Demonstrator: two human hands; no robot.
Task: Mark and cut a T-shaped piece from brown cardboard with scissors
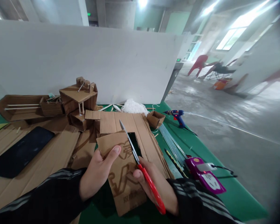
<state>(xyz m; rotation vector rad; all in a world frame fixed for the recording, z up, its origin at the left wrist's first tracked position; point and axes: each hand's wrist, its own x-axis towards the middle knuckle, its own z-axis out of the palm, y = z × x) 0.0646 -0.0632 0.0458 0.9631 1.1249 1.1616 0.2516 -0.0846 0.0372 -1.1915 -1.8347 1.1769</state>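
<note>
My left hand (96,172) grips a printed piece of brown cardboard (123,183) by its left edge, thumb on top. My right hand (157,185) is wrapped round the red handles of a pair of scissors (140,163). The steel blades lie along the cardboard's right side and point up and away from me. A dark gap shows in the cardboard beside the blades. Both hands hover over a green table (238,199).
Flat cardboard sheets (49,155) cover the left, with a black phone (21,152) on them. Small cardboard models (78,102) and a little open box (156,119) stand behind. A blue glue gun (178,115), clear glue sticks (172,144) and a purple device (206,175) lie right. A white panel (84,59) backs the table.
</note>
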